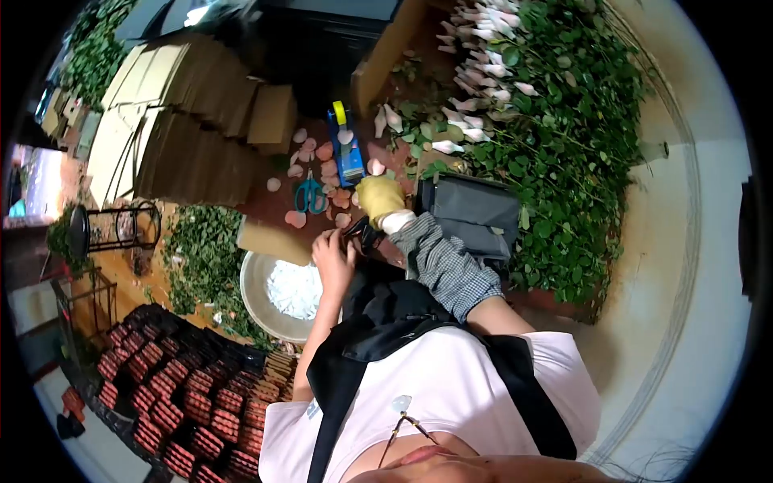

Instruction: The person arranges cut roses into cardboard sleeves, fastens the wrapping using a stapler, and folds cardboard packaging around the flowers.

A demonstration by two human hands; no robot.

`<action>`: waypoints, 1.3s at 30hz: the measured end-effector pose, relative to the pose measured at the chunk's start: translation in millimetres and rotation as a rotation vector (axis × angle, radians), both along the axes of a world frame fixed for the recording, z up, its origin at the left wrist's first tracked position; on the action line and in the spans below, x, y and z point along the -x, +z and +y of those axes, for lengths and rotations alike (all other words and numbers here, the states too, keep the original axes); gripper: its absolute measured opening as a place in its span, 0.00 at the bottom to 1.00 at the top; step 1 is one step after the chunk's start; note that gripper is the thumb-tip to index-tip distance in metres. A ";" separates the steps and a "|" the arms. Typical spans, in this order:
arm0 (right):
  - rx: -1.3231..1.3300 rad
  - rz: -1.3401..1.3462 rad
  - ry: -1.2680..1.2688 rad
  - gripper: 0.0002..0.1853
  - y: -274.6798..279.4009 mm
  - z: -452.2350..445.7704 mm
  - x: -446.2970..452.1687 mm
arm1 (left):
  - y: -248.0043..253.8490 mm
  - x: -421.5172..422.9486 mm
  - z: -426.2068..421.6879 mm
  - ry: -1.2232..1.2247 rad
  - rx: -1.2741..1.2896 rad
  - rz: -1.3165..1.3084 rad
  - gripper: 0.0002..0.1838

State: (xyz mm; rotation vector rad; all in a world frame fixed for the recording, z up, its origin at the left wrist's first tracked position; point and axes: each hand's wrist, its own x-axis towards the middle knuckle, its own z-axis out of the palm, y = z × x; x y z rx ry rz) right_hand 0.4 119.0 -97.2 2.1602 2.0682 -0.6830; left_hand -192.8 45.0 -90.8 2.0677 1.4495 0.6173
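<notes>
My left hand [332,259] is bare, with its fingers curled at the edge of the table beside a small black item [366,234]. My right hand [381,200], in a yellow glove with a checked sleeve above it, is closed just over the same item. What either hand grips is too dark and small to name. Teal-handled scissors [310,196] lie beyond my left hand among loose pink petals [328,168]. Past my right glove stands a blue tape dispenser [346,149] with a yellow roll [339,113]. A dark grey open box [471,213] sits right of my glove.
Many pale pink roses in white sleeves [483,64] lie with leafy stems [555,153] on the right. A tub [251,299] of small white pieces [294,288] is by my left arm. Stacked cardboard [193,153] stands left; red-and-black bundles [189,390] fill the lower left.
</notes>
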 end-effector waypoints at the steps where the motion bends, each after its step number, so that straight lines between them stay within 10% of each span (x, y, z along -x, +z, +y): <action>1: 0.011 -0.005 -0.029 0.08 -17.7 -8.5 4.6 | 4.9 0.6 5.9 0.000 -0.008 -0.015 0.22; 2: -0.232 0.176 -0.196 0.11 -31.5 -25.5 9.3 | 11.5 1.3 13.5 -0.011 -0.040 -0.022 0.20; 4: -0.250 0.230 -0.339 0.13 128.6 -45.2 16.5 | 2.4 6.1 25.4 -0.028 -0.037 -0.066 0.17; 8: 0.003 1.362 -0.633 0.20 221.2 -76.7 -78.3 | 4.4 7.2 36.7 -0.001 -0.013 -0.036 0.14; 12: 0.219 1.032 -0.802 0.29 162.6 -129.1 -159.5 | 2.3 3.0 37.9 -0.031 0.016 -0.055 0.14; 14: 1.098 0.449 -0.636 0.37 159.5 -141.8 -168.2 | 4.7 0.6 36.9 -0.037 0.035 -0.062 0.14; 16: 1.250 0.210 -0.489 0.36 175.9 -140.8 -160.3 | 9.1 5.2 40.7 -0.052 0.078 -0.078 0.14; 18: 1.242 0.123 -0.471 0.28 201.5 -126.0 -154.6 | 1.9 3.4 45.8 -0.042 0.066 -0.051 0.13; 22: -0.004 1.067 -0.361 0.20 189.6 -67.5 -124.5 | -5.1 6.3 56.5 -0.080 0.221 -0.202 0.13; 24: -0.214 1.243 -0.587 0.26 169.0 -15.4 -84.0 | -11.3 -1.8 65.9 -0.094 0.321 -0.271 0.14; 28: 0.287 1.173 -0.682 0.34 94.5 67.6 -58.1 | 31.2 -29.3 85.9 -0.054 0.581 -0.597 0.11; 30: 0.197 1.456 -0.459 0.22 60.3 75.8 -47.8 | 45.6 -33.0 97.8 -0.059 0.603 -0.630 0.11; 39: 0.271 1.120 -0.557 0.11 73.4 -125.2 38.5 | 42.4 -27.0 123.0 -0.161 0.903 -0.563 0.19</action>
